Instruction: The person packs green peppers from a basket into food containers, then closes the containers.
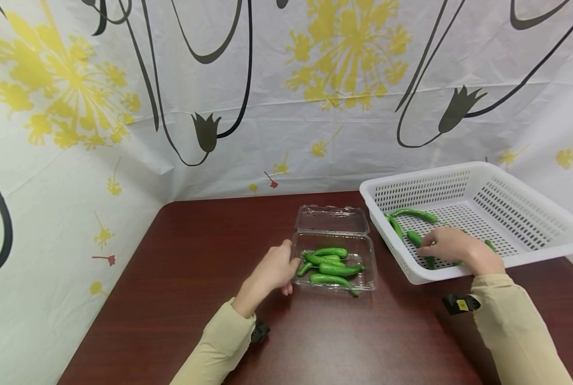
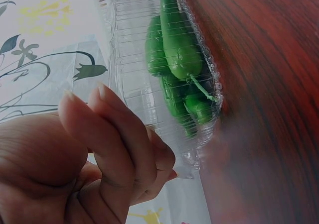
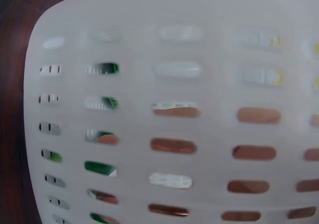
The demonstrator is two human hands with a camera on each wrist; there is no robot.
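A clear plastic clamshell box [image 1: 331, 233] lies with its lid raised at the back, holding several green chili peppers [image 1: 341, 269]. My left hand [image 1: 273, 267] is at the box's left side, its fingers loosely bent, with nothing seen between them; in the left wrist view the hand [image 2: 114, 154] is close against the ribbed wall. Inside a white basket [image 1: 392, 256], my right hand [image 1: 452, 248] reaches down with bent fingers at a green chili [image 1: 413, 238]. Whether it pinches one is hidden. Through the basket's slots, the right wrist view shows parts of the hand [image 3: 174, 146] and green pieces.
Other chilies [image 1: 416, 214] lie in the basket near its left wall. The basket's tall slotted side rises in front of the right wrist. Box and basket stand on a dark red-brown table [image 1: 209, 235], with a white patterned cloth [image 1: 267, 96] hanging behind.
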